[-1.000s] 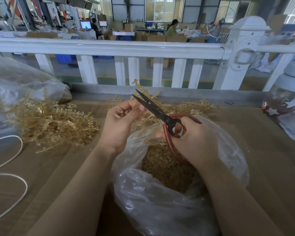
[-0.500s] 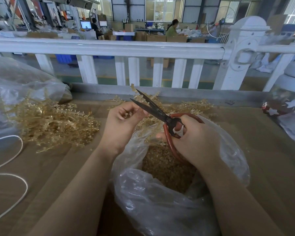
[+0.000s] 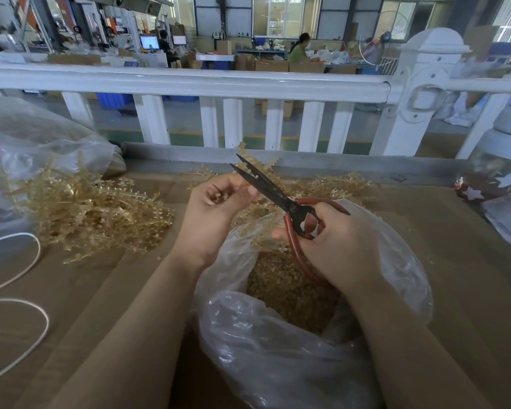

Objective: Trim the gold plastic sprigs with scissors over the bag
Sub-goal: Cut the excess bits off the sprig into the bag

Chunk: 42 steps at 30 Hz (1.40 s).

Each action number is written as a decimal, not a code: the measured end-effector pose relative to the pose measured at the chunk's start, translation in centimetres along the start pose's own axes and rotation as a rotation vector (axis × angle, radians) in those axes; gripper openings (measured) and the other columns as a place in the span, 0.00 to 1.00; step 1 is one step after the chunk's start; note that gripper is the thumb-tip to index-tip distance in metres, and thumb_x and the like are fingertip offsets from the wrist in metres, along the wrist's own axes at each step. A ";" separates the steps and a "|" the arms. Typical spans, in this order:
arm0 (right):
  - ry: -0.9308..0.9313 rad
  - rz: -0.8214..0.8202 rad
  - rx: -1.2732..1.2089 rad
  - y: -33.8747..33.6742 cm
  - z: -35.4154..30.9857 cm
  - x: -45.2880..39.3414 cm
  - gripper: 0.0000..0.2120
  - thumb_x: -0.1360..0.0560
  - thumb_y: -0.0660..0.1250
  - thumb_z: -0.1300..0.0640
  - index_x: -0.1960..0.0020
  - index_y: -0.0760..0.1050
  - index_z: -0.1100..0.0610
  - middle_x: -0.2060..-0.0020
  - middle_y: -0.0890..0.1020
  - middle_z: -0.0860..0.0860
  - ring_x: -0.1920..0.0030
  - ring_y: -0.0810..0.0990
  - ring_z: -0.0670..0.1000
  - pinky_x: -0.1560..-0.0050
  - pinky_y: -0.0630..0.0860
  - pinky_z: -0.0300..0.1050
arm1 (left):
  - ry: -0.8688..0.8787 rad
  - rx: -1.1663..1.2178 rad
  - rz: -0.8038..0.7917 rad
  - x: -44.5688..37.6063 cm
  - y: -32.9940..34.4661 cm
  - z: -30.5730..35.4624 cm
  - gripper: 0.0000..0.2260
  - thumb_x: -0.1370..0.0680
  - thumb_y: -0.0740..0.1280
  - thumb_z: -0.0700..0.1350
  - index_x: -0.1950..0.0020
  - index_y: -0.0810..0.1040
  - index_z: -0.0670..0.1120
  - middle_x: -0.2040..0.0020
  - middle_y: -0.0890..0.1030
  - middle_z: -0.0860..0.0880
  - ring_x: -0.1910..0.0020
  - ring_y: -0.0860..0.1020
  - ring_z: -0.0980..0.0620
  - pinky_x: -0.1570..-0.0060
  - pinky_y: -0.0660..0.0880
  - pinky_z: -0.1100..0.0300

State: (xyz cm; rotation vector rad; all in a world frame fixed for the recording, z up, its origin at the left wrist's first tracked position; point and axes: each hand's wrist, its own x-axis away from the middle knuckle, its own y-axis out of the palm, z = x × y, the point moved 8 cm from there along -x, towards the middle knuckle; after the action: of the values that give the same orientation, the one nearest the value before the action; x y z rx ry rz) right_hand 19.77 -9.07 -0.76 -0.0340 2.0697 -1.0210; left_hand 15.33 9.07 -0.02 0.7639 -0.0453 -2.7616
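We hold one gold sprig [image 3: 250, 169] in our left hand [image 3: 216, 206], fingers curled round its stem and thumb pinching it near the blades, so that grip is holding the sprig. Our right hand [image 3: 341, 246] holds the scissors [image 3: 273, 194] by their red-brown loop handles, fingers through and around them; that grip is holding the tool. The dark blades stand slightly parted, with the sprig's stem lying against them just past our left thumb.

Below both hands the clear plastic bag [image 3: 278, 349] gapes open on the tabletop [image 3: 455, 290], already holding a heap of gold trimmings [image 3: 286, 287]. A loose pile of sprigs [image 3: 92, 214] lies to the left on the tabletop, and more sprigs [image 3: 337, 184] lie beyond the bag.

To make this cut well, we judge that the stem should sit deep in the blades, near the pivot, where they bite hardest. We should keep the thumb clear of the edge, as it sits very close now. The cut point looks to be a little beyond the bag's far rim, so drawing both hands back over the opening should let the offcut drop inside. A firm single squeeze should give a cleaner end than nibbling.

We can read no brand, label or writing on the scissors or the bag; the screens in the background are too small to make out.
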 end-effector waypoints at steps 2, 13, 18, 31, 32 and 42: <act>-0.003 -0.009 -0.010 0.2 0.0 0.0 0.35 0.34 0.49 0.17 0.66 0.69 0.49 0.73 0.72 0.40 0.74 0.71 0.40 0.72 0.74 0.37 | -0.013 0.016 0.000 -0.1 0.1 -0.2 0.02 0.23 0.69 0.37 0.54 0.79 0.38 0.60 0.80 0.49 0.62 0.75 0.57 0.57 0.72 0.67; 0.010 -0.036 -0.030 0.9 0.4 0.0 0.35 0.36 0.48 0.16 0.67 0.67 0.48 0.73 0.73 0.40 0.72 0.72 0.40 0.70 0.75 0.37 | -0.065 0.214 0.045 -0.2 -0.7 -0.6 0.06 0.20 0.65 0.40 0.50 0.79 0.38 0.61 0.80 0.47 0.61 0.76 0.51 0.51 0.75 0.59; 0.029 -0.039 -0.009 0.7 0.6 -0.1 0.32 0.35 0.55 0.18 0.65 0.70 0.48 0.72 0.74 0.40 0.72 0.73 0.39 0.71 0.74 0.38 | -0.065 0.182 0.042 -0.3 -0.7 -0.5 0.08 0.20 0.66 0.39 0.57 0.84 0.46 0.65 0.78 0.49 0.64 0.73 0.53 0.53 0.74 0.62; 0.021 -0.050 0.024 0.3 0.0 -0.3 0.36 0.36 0.50 0.16 0.55 0.72 0.46 0.63 0.77 0.38 0.64 0.74 0.40 0.65 0.75 0.36 | -0.050 0.188 -0.003 -0.2 0.1 -1.3 0.05 0.25 0.71 0.40 0.55 0.82 0.38 0.62 0.79 0.43 0.62 0.75 0.50 0.53 0.75 0.58; 0.027 -0.048 0.032 0.3 0.0 -0.3 0.36 0.36 0.50 0.16 0.56 0.72 0.46 0.64 0.76 0.38 0.64 0.74 0.39 0.66 0.75 0.36 | -0.046 0.197 -0.001 -0.2 0.1 -1.3 0.04 0.26 0.70 0.39 0.57 0.83 0.39 0.62 0.80 0.44 0.63 0.76 0.51 0.54 0.75 0.60; 0.011 -0.007 -0.022 0.1 -0.2 0.0 0.35 0.34 0.51 0.17 0.60 0.74 0.49 0.69 0.75 0.39 0.69 0.72 0.38 0.68 0.75 0.38 | -0.030 0.238 -0.037 0.0 0.9 -0.8 0.04 0.24 0.68 0.39 0.55 0.80 0.38 0.65 0.78 0.47 0.66 0.74 0.54 0.57 0.75 0.63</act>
State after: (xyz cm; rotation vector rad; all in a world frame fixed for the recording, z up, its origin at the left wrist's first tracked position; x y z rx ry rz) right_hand 19.64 -8.84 -0.78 -0.0471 2.0926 -1.0048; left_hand 15.97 8.27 -0.66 0.7877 -0.3759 -2.8360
